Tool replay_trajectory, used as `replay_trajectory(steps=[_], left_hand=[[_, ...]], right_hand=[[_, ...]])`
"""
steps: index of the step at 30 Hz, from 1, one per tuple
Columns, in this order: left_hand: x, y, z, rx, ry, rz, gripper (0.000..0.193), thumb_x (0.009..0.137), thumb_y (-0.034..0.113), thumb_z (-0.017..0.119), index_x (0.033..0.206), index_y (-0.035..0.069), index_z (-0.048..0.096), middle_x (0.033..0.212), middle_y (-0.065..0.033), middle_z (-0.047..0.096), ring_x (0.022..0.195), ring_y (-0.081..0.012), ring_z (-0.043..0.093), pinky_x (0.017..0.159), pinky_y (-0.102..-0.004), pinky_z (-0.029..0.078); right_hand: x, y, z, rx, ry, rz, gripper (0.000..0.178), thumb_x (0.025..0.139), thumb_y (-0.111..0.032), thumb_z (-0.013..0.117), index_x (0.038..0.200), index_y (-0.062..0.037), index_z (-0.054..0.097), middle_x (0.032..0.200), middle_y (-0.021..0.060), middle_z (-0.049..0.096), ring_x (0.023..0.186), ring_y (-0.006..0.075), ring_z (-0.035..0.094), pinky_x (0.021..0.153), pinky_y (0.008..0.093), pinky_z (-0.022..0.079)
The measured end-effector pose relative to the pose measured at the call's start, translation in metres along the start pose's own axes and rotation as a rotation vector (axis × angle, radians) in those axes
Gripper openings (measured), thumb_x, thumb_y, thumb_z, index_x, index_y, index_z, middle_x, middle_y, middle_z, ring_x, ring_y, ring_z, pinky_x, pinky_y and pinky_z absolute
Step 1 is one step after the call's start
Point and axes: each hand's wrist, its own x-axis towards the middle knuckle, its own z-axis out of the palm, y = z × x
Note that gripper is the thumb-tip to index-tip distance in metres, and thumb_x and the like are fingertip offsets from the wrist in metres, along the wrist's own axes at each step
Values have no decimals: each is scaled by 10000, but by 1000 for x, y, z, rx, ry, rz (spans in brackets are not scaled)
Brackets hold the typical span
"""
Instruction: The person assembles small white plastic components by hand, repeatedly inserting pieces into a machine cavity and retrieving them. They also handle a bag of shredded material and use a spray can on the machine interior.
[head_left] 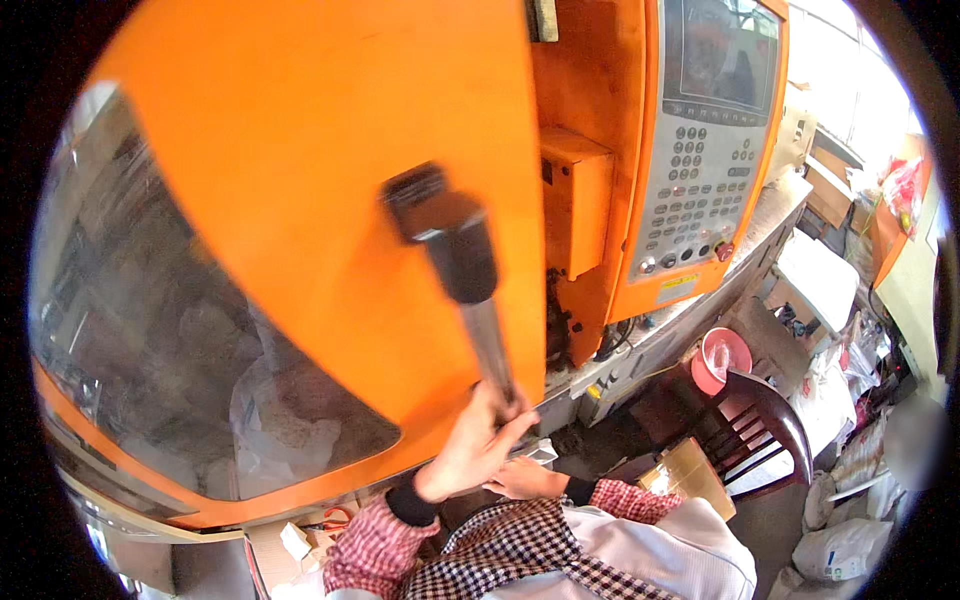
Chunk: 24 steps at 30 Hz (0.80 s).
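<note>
Nearest the body, the R hand [530, 479] lay low, just beyond the L wrist; its fingertips were partly hidden, so couldn't tell if it was closed or held anything. The L hand [478, 440] was clamped on the lower part of the handle [484, 335], fingers wrapped round it. The handle stood tilted in front of the orange door [340, 140], its black upper end blurred, so the exact fixing was unclear.

For a good hold, the L wrist prob. needed to stay in line w/ the forearm, w/ a full wrap and even pressure, no jerk; knuckles wanted clearance from the door edge. The R hand was best kept off the gap btwn door and frame, and the loose checked cloth [510, 550] clear of it too.

Close by on the L, low down, a tool w/ orange-red grips [333, 518] lay on cardboard. On the R, a carton [690, 480] and a dark chair [795, 430] crowded the standing room, prob. the main obstacles to a step that way. Past the handle, the dark window [190, 330] filled the L side; R of the door, the control panel [690, 190] jutted out w/ a red knob [724, 250] near its lower corner. Farther R: a pink basin [702, 372], a white tabletop [820, 275], and plastic bags [840, 550] etc. along the far side.
</note>
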Motion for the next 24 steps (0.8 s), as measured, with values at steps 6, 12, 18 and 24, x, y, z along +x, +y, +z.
replay_trajectory(steps=[6,12,18,24], left_hand=[[72,-11,67,35,-13,80,425,884,156,550,1180,-53,328,1026,-244,543,920,-390,562,781,-401,455],[110,-45,118,-23,77,275,553,863,108,538,1283,-73,227,1237,-277,391,1194,-384,385,1009,-398,317],[123,-56,146,116,324,431,489,840,120,527,1240,-59,310,1149,-244,469,1102,-351,476,927,-419,400],[130,-30,129,486,435,604,538,879,450,406,1199,19,390,1176,-281,406,1023,-383,469,695,-479,459]], right_hand=[[-14,15,-4,41,143,44,292,846,-292,545,972,-32,587,842,178,628,844,342,605,758,449,473],[-27,18,-39,120,-195,166,257,845,-246,545,972,-29,598,914,180,624,869,342,591,770,436,457],[20,33,-47,137,-491,48,223,849,-231,545,932,-28,586,886,177,620,826,343,593,722,425,460],[100,-19,-5,211,-702,-271,195,854,-216,545,892,-27,574,858,175,615,783,345,595,674,413,463]])
